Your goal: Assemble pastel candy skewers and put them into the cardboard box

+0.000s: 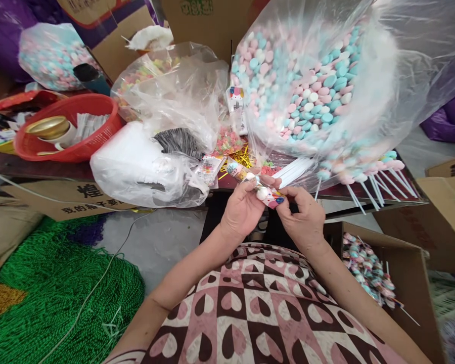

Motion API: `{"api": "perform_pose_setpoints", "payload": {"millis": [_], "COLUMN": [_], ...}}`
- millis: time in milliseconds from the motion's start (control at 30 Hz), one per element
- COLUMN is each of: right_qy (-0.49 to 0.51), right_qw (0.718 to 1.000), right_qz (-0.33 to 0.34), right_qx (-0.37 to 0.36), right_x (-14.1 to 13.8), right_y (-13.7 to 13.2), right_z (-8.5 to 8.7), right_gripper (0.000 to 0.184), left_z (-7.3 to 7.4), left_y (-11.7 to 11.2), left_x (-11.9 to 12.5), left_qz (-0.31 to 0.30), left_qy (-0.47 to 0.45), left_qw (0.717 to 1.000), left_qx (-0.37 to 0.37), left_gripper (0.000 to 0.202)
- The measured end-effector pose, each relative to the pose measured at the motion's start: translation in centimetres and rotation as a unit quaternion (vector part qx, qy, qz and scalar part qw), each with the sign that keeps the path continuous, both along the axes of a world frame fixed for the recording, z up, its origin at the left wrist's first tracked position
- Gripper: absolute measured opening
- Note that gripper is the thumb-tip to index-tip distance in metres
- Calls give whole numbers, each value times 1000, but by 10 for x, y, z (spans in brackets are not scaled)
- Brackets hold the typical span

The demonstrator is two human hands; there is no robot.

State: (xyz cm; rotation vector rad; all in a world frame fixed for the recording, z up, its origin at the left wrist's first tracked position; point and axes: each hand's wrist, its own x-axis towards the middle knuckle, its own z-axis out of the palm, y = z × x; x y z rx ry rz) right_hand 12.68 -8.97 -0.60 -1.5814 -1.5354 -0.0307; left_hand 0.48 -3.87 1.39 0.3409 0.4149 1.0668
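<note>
Both bare hands meet over the desk's near edge: the left hand and the right hand each have a narrow thumb-and-finger grip on a clear-wrapped candy packet, held slantwise between them, probably so that both ends can be controlled; its balloon-like print is too small to read. At 4 o'clock from the hands, an open cardboard box contains wrapped candy sticks, likely put there to be within easy reach. At 9 o'clock, below the desk, a brown carton reads "煌" and "我的箱子要", the rest cut off. White sticks lie just beyond the right hand, at 1 to 2 o'clock. Pastel candy pops line the edge at 3 o'clock, stems outward, perhaps for easy picking up. Gold twist ties lie near, at 11 o'clock, and a white plastic bag sits at 9 to 10. Farther off, a big clear bag of pastel candies stands at 1 o'clock, a red basket at 10, and a tall carton at 11, its green lettering unreadable.
</note>
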Motion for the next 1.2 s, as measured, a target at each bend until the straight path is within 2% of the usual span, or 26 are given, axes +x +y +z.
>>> {"api": "perform_pose_setpoints", "payload": {"millis": [67,200,367,433,500,567,633,733,867,967,1100,1200], "right_qy": [73,208,137,142,218,311,365,412,463,467,457,435], "right_qw": [996,968,989,987,968,925,885,860,838,839,848,857], "right_qz": [28,109,20,12,44,105,153,161,156,143,132,131], "right_qx": [-31,-84,-59,-73,-119,-189,-246,-253,-243,-240,-233,-242], "right_x": [0,0,1,2,3,5,5,2,-6,-9,-8,-8], "right_y": [1,-1,-5,-7,-10,-13,-16,-20,-21,-22,-23,-25], "right_z": [-1,1,5,7,10,12,12,8,0,0,3,5], "right_gripper": [20,22,18,18,20,25,30,30,30,30,28,29], "left_z": [0,1,0,2,5,10,13,14,4,-5,-12,-15], "left_y": [1,2,4,9,14,18,20,14,1,-3,-3,-1], "left_x": [0,0,0,-1,-3,-5,-5,-2,3,4,1,-3], "left_qz": [3,5,2,9,16,27,32,-11,-95,-96,-64,-43], "left_qy": [-10,-25,-26,-24,-23,-16,0,41,113,163,205,265], "left_qw": [1000,1000,1000,999,999,998,998,997,986,978,966,942], "left_qx": [0,10,10,21,35,46,57,71,76,86,145,203], "left_gripper": [23,22,21,19,18,17,17,26,42,41,37,32]}}
